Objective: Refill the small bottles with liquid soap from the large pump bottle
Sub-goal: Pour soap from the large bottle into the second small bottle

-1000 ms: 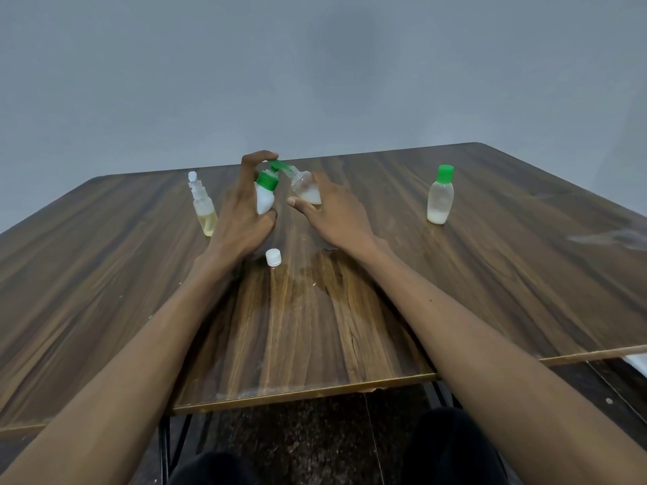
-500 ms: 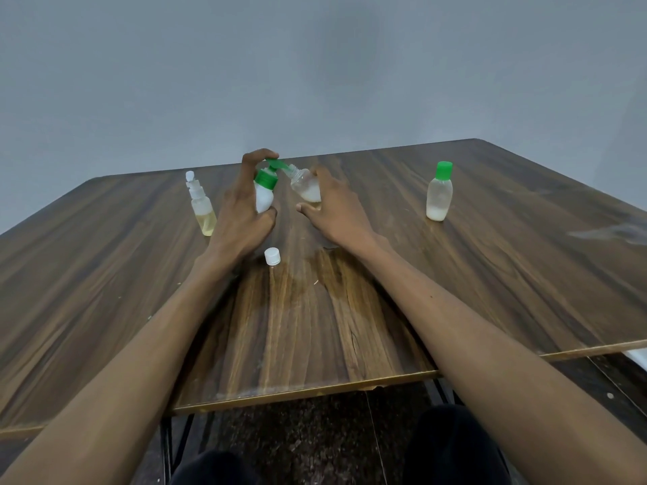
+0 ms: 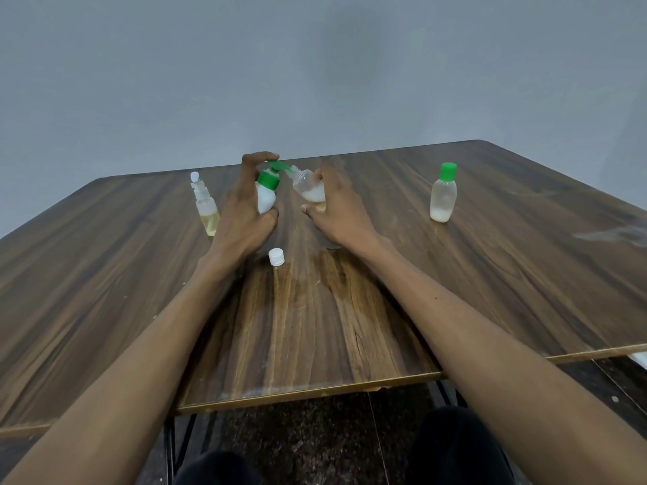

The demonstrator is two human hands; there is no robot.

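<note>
My left hand [image 3: 243, 218] grips the white pump bottle [image 3: 266, 199] with a green collar, and its forefinger curls over the green pump head [image 3: 276, 166]. My right hand [image 3: 336, 211] holds a small clear bottle [image 3: 308, 185] tilted, with its open neck against the pump spout. White liquid lies in the bottom of that bottle. Its white cap [image 3: 276, 257] stands on the table just in front of my hands.
A small spray bottle [image 3: 206, 208] with yellowish liquid stands left of my left hand. To the right stands a clear bottle with a green cap [image 3: 443, 194], holding a little white liquid. The wooden table [image 3: 350, 327] ends in a front edge near my knees.
Both hands and the bottles stay where they were. The view has shifted very slightly.
</note>
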